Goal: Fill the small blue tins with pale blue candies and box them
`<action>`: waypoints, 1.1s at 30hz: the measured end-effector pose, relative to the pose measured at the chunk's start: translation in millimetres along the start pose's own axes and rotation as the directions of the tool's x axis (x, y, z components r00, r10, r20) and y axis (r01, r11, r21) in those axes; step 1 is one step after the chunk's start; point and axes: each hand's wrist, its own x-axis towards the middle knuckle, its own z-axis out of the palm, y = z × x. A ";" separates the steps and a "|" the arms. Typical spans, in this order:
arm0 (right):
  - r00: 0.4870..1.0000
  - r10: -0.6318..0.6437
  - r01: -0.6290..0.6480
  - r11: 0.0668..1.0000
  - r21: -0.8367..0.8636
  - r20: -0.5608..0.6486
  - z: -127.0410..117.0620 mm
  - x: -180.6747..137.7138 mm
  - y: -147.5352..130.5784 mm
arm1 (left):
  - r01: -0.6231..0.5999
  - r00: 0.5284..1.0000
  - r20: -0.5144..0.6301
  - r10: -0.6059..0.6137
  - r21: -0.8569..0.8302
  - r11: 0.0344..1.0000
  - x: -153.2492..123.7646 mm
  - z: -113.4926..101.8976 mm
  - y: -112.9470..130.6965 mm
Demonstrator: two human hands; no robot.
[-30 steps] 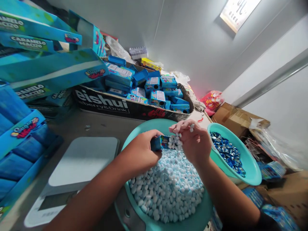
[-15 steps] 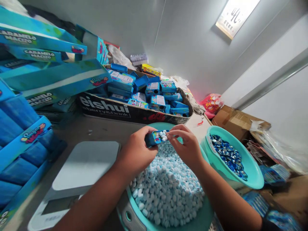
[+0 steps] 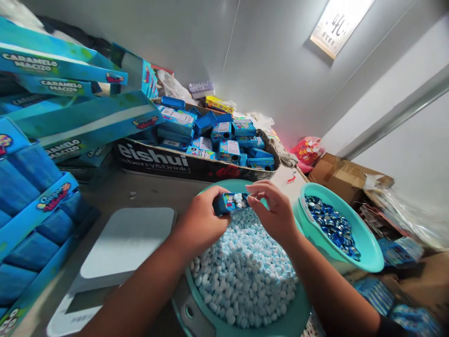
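My left hand (image 3: 206,213) is closed round a small blue tin (image 3: 228,206), tilted above the tub. White and pale-blue candies (image 3: 240,200) show at the tin's open end. My right hand (image 3: 271,208) is at that end, its fingers curved and the thumb slightly apart from the forefinger. No candy can be made out between those fingertips. Beneath both hands is a turquoise tub (image 3: 303,299), heaped with loose candies (image 3: 245,276) of the same kind.
A white scale (image 3: 128,238) lies left of the tub. Behind is a black carton (image 3: 154,161) of blue tins (image 3: 220,128). At right, a turquoise basin (image 3: 373,252) holds small blue-and-silver metal pieces (image 3: 331,224). Blue display boxes (image 3: 80,119) are stacked at left; cardboard boxes (image 3: 336,173) stand farther right.
My right thumb and forefinger have parted a little at the tin's end. The tin stays in my left hand, almost in place. The view has shifted slightly.
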 end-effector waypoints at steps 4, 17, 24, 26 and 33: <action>0.988 -0.105 0.108 0.994 -0.023 0.115 0.6 2.2 -7.9 | -0.013 0.999 0.036 0.013 0.018 1.000 -1.1 0.0 0.2; 0.999 -0.034 0.034 0.998 -0.053 0.010 -1.4 4.5 0.4 | 0.019 1.000 0.004 -0.019 -0.028 0.999 -0.9 -0.3 -2.7; 0.974 -0.210 0.215 0.975 -0.060 0.083 -4.2 3.6 -4.9 | 0.014 1.000 0.010 -0.014 -0.008 1.000 0.0 -0.4 -3.0; 0.967 -0.229 0.240 0.966 -0.091 0.113 -4.6 4.3 -4.0 | 0.007 1.000 -0.015 -0.007 -0.020 1.000 0.5 -0.5 -3.7; 0.987 -0.149 0.151 0.988 -0.023 0.061 -3.3 6.1 4.6 | 0.030 0.999 -0.034 -0.029 0.010 1.000 2.5 -1.2 -8.7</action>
